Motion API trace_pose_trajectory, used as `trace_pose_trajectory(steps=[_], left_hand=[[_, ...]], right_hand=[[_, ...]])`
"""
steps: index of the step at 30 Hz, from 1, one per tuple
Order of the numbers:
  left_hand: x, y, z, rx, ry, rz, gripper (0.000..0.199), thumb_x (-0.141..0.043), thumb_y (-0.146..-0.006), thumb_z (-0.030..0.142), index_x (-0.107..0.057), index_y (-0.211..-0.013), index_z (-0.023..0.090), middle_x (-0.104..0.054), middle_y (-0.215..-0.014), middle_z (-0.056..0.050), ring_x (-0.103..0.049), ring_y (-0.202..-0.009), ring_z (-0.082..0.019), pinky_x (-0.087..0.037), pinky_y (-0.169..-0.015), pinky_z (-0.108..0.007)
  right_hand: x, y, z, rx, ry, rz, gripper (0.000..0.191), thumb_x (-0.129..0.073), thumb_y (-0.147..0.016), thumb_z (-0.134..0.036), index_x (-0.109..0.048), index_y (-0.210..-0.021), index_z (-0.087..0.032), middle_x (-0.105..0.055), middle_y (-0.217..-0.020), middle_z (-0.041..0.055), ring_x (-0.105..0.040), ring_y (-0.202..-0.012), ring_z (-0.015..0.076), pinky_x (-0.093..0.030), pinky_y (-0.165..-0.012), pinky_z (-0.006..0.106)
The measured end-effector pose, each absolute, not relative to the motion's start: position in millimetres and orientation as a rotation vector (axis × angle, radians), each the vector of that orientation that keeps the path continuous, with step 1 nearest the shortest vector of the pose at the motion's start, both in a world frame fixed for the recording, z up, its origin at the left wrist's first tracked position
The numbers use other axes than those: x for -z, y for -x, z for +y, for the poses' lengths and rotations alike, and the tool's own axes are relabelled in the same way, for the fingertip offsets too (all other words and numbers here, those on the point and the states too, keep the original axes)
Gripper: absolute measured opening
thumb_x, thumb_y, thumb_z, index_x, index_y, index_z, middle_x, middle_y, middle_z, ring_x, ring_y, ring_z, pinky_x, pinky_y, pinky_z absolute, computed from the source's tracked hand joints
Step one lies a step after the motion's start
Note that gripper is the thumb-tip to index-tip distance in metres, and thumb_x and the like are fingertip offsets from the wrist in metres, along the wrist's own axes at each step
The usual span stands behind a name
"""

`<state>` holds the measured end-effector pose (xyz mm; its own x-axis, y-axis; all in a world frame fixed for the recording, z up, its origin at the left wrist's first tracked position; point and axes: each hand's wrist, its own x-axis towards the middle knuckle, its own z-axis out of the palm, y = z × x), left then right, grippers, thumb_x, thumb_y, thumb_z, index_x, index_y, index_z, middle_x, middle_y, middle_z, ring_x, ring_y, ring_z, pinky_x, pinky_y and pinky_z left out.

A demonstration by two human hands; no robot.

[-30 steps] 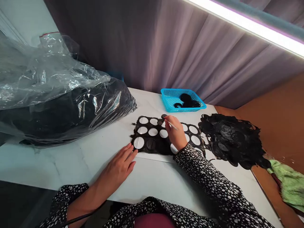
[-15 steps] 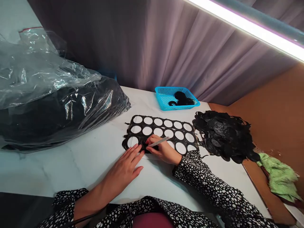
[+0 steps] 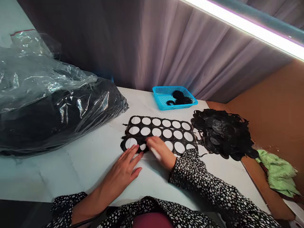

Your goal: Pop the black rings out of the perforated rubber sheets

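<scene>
A black sheet with rows of round holes (image 3: 161, 127) lies on a white backing, and white circles show through the holes. My left hand (image 3: 121, 171) rests flat with its fingers spread, the fingertips on the sheet's lower left edge. My right hand (image 3: 158, 148) sits on the sheet's lower row, pinching a thin white tool (image 3: 155, 153). The tool is blurred, and the hand hides part of the lower row.
A blue plastic basket (image 3: 174, 98) holds black discs behind the sheet. A heap of black cut sheet (image 3: 222, 134) lies to the right. A plastic-wrapped black bundle (image 3: 59, 109) fills the left of the white table (image 3: 78, 167). A green cloth (image 3: 276, 172) lies far right.
My right hand has moved from the sheet's top row down to its lower row. A black disc seen in the lower row is no longer visible. The view has shifted slightly.
</scene>
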<state>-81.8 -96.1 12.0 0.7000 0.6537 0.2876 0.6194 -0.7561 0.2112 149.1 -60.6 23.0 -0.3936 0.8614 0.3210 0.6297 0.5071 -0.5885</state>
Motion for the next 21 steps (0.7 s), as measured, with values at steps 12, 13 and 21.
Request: trace_pose_trajectory(steps=[12, 13, 21], left_hand=[[-33, 49, -73, -0.677, -2.863, 0.901, 0.017, -0.045, -0.098, 0.022, -0.060, -0.100, 0.014, -0.057, -0.129, -0.016, -0.046, -0.132, -0.030, -0.045, -0.106, -0.048], [-35, 44, -67, -0.683, -2.856, 0.857, 0.017, -0.044, -0.099, 0.020, -0.059, -0.103, 0.013, -0.054, -0.133, -0.016, -0.042, -0.136, -0.029, -0.044, -0.109, -0.046], [-15, 41, -22, -0.498, -2.721, 0.903, 0.068, -0.048, -0.099, 0.039, -0.014, -0.153, 0.016, -0.035, -0.154, -0.017, -0.027, -0.145, -0.030, -0.033, -0.114, -0.050]], right_hand=[[-32, -201, -59, -0.580, 1.494, -1.741, 0.015, -0.045, -0.095, -0.027, -0.057, -0.090, -0.020, -0.066, -0.091, 0.0051, -0.053, -0.070, 0.0165, -0.040, -0.065, 0.029], [-32, -199, -59, -0.635, 1.482, -1.733, 0.015, -0.046, -0.095, -0.027, -0.057, -0.090, -0.020, -0.066, -0.089, 0.0045, -0.052, -0.069, 0.0159, -0.040, -0.064, 0.028], [-39, -200, -44, -0.786, 1.444, -1.668, 0.017, -0.049, -0.092, -0.029, -0.062, -0.087, -0.019, -0.068, -0.084, 0.0028, -0.051, -0.065, 0.0145, -0.038, -0.060, 0.026]])
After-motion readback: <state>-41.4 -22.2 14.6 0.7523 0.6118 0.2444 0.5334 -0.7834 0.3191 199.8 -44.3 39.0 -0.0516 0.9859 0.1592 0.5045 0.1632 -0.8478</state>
